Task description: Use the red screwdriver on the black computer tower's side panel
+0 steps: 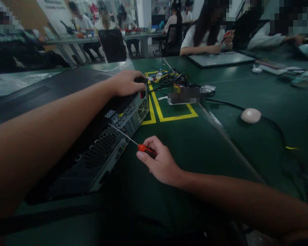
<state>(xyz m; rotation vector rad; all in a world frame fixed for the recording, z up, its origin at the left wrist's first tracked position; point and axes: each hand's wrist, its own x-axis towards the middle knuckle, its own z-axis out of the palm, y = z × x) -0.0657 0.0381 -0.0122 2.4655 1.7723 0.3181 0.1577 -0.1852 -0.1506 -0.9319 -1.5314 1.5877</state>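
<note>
A black desktop computer case [74, 77] lies on its side at the left, its rear panel with a honeycomb vent and a round fan grille turned toward the right. My left hand [128, 82] grips the case's far rear corner, fingers bent over the edge near a red switch. In my right hand [160, 159] is a screwdriver with a red and black handle [146, 150]. Its long thin shaft reaches left to the rear panel, the tip at the edge beside the slot bracket [111, 116]. Whether the tip sits in a screw is too small to tell.
Behind the case lies a tangle of cables [173, 78] by yellow tape lines [178, 119] on the green table [192, 143]. A pale computer mouse [251, 115] and a black cable lie at the right. Several people sit beyond, one behind a flat panel [220, 59].
</note>
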